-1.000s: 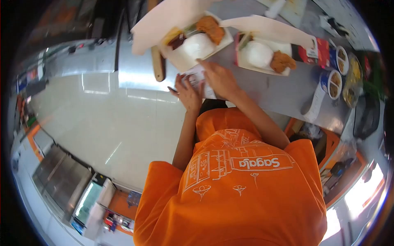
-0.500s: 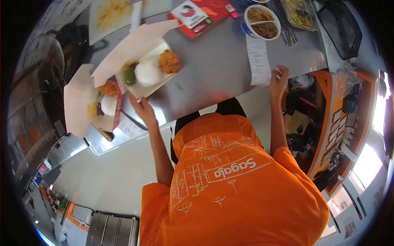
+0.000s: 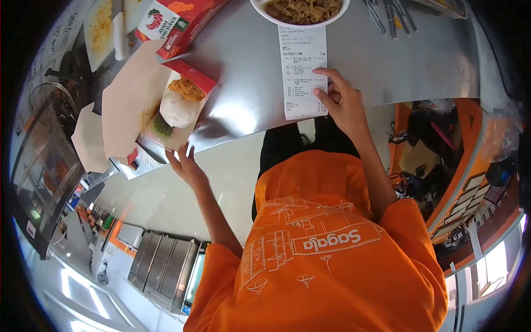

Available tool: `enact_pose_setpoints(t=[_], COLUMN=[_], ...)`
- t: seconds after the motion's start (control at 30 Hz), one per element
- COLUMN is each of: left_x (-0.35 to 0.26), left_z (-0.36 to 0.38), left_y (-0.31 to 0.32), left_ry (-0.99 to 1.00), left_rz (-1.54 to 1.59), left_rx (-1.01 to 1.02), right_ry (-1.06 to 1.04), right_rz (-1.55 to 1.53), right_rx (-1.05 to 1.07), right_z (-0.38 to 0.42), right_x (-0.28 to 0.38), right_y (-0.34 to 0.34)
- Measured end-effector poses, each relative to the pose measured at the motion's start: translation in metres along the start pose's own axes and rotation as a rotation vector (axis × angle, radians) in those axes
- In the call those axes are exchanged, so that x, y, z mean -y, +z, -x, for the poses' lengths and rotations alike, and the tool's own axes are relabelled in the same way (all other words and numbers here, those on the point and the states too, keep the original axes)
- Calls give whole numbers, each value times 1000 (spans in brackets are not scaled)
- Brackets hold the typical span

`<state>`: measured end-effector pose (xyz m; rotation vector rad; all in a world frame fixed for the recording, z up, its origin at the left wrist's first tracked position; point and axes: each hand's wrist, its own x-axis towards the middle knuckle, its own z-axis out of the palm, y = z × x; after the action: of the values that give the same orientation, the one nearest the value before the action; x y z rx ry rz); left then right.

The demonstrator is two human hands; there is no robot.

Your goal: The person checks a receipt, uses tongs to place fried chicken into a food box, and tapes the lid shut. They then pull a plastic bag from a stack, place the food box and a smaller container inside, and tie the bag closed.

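Note:
An open takeaway box with its pale lid (image 3: 127, 108) folded back stands at the left of the counter. In it are a mound of white rice (image 3: 178, 112), orange-brown fried food (image 3: 187, 88) and a green portion (image 3: 161, 127). My left hand (image 3: 189, 167) is at the box's near corner, fingers apart, the tips at its edge. Over the lower right side of a long printed receipt (image 3: 301, 66) is my right hand (image 3: 344, 102), index finger and thumb apart and pointing at the paper. The receipt lies flat, its top end beside a white bowl (image 3: 344, 12) of brown shredded food.
A second open box (image 3: 88, 138) stands farther left, mostly hidden. Behind are a closed red box (image 3: 182, 22), a knife (image 3: 118, 34) and a stained cutting board (image 3: 101, 33). Wrapped utensils (image 3: 391, 16) lie at the back right. The steel counter's front edge (image 3: 243, 134) runs before me.
My view has shifted and come closer to the counter. My right hand has moved from beside the receipt to over it. My left hand stays by the food box, fingers now more spread.

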<state>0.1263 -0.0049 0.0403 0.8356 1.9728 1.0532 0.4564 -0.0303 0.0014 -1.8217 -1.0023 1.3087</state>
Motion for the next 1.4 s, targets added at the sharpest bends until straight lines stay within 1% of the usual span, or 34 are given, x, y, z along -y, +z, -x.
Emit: enact_pose_setpoints(t=[0.1, 0.13, 0.17, 0.2, 0.23, 0.27, 0.3, 0.33, 0.43, 0.47, 0.53, 0.63, 0.83, 0.93, 1.03, 1.13, 1.23, 1.33, 1.4], left_x=[13, 13, 28, 27, 7, -3, 5, 5, 8, 10, 8, 14, 25, 25, 23, 21, 21, 19, 19], left_z=[36, 49, 54, 64, 72, 73, 73, 72, 62, 57, 48, 42, 37, 37, 35, 35, 34, 35, 34], left_y=[25, 36, 41, 61, 82, 102, 118, 129, 148, 150, 150, 149, 149, 148, 148, 147, 146, 145, 144], left_ry=[376, 461, 607, 670, 634, 637, 754, 810, 1022, 1055, 1085, 1096, 1153, 1156, 1155, 1143, 1180, 1172, 1168], left_rz=[-486, -514, -519, -594, -593, -562, -583, -638, -817, -842, -815, -786, -729, -717, -706, -687, -678, -664, -652], left_rx=[-471, -363, -209, -46, 246, 476, 519, 584, 614, 608, 626, 628, 591, 606, 612, 625, 599, 602, 603], right_ry=[-10, -20, -22, -22, -26, -42, -57, -70, -84, -109, -160, -165, -104, -83, -187, -35, 52, -21, -27], right_rz=[30, 42, 51, 62, 73, 104, 134, 163, 216, 266, 362, 423, 565, 544, 512, 403, 391, 435, 353], right_rx=[-12, -25, -34, -42, -49, -50, -55, -63, -85, -106, -146, -184, -172, -180, -291, -303, -275, -209, -198], right_z=[0, 0, 1, 2, 4, 5, 7, 9, 17, 20, 26, 33, 41, 41, 38, 35, 35, 34, 33], right_x=[1, 1, 1, 1, 2, 4, 5, 6, 4, 1, -7, -7, 0, 1, -7, 6, 8, 5, 10], right_y=[3, 4, 5, 7, 8, 8, 8, 9, 10, 10, 13, 19, 26, 28, 31, 29, 26, 22, 21])
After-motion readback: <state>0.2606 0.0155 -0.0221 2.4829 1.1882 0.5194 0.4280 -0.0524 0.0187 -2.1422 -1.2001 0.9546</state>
